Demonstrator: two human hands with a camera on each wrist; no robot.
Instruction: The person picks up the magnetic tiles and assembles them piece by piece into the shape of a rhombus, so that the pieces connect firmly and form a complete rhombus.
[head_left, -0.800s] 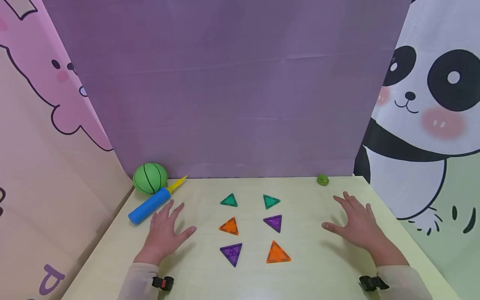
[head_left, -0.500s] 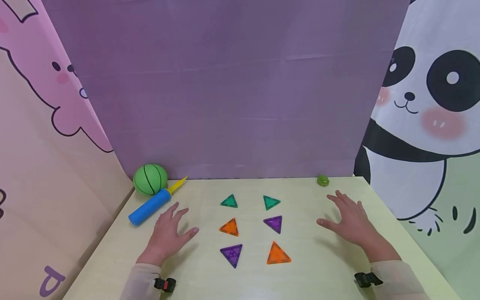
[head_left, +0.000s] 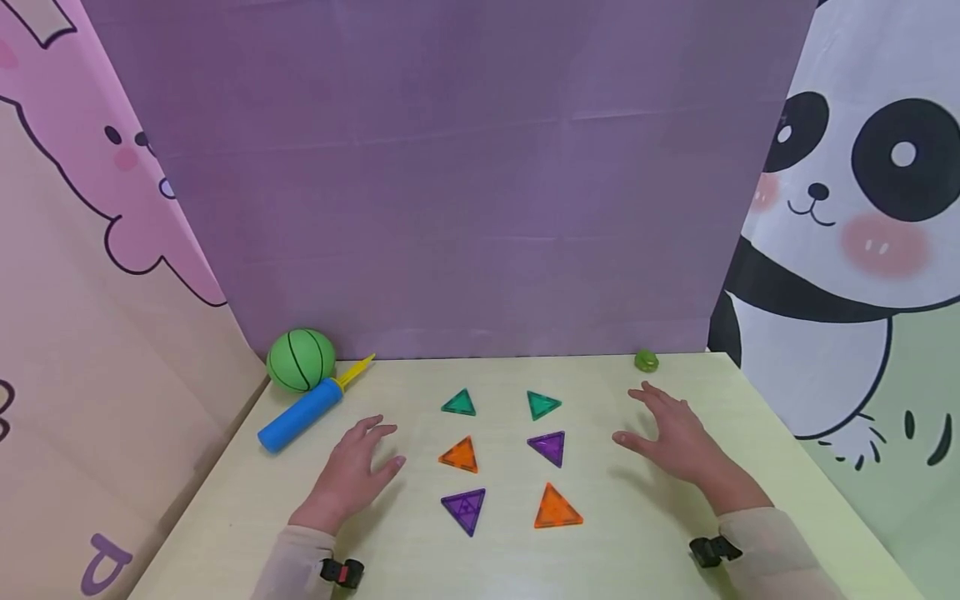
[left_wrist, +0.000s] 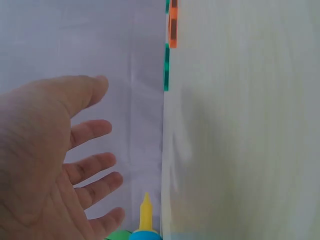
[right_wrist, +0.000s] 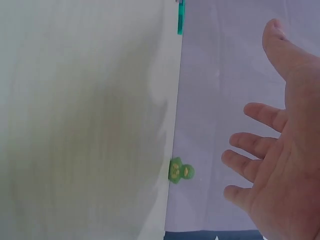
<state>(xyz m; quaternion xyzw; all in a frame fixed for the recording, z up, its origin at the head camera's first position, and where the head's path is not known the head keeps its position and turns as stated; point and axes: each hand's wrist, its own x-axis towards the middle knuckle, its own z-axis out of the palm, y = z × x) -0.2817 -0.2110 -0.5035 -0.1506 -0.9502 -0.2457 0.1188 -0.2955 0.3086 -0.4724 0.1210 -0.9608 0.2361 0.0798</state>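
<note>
Two columns of translucent triangular tiles lie flat on the table in the head view. The left column has a green triangle (head_left: pixel 460 402), an orange triangle (head_left: pixel 460 455) and a purple triangle (head_left: pixel 465 510). In the right column are a green triangle (head_left: pixel 542 405), a purple triangle (head_left: pixel 549 447) and an orange triangle (head_left: pixel 557 507). My left hand (head_left: pixel 352 475) hovers left of the tiles, fingers spread and holding nothing. To their right my right hand (head_left: pixel 678 442) hovers over the table, also holding nothing, its thumb nearest the purple tile. Both wrist views show the fingers apart.
At the back left of the table sit a green ball (head_left: pixel 301 360) and a blue pump (head_left: pixel 302 415) with a yellow nozzle. A small green figure (right_wrist: pixel 178 170) stands near the back right edge. Behind the table hangs a purple cloth (head_left: pixel 480 183).
Both hands have moved inward toward the tiles, the left one rightward and slightly down, the right one leftward. The tiles have stayed in place.
</note>
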